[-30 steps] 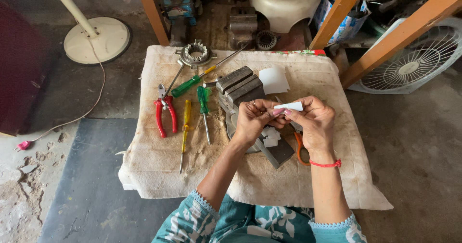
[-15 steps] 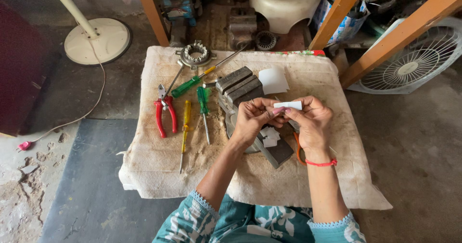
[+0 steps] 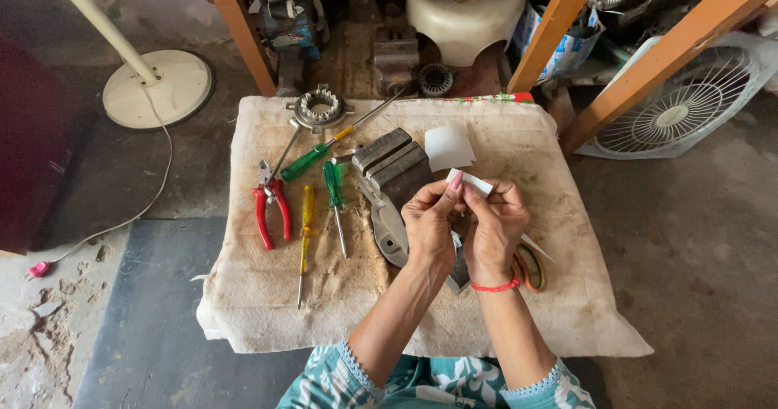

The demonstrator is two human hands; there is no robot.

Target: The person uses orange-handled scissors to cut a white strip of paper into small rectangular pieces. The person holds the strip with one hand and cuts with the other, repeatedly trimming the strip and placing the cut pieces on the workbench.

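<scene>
Both hands meet over the middle of the cloth-covered table, a little toward its right edge. The left hand and the right hand are closed together on a small white paper strip — fingertips pinch it from both sides, and it is held up off the cloth, tilted.

A red bangle circles the right wrist. Under the hands lies a grey metal stator block, and just behind it, toward the far edge, a loose white paper sheet. Near the left edge lie red-handled pliers, a yellow screwdriver and two green screwdrivers — all well apart from the hands. A round toothed metal ring sits at the far left corner.
</scene>
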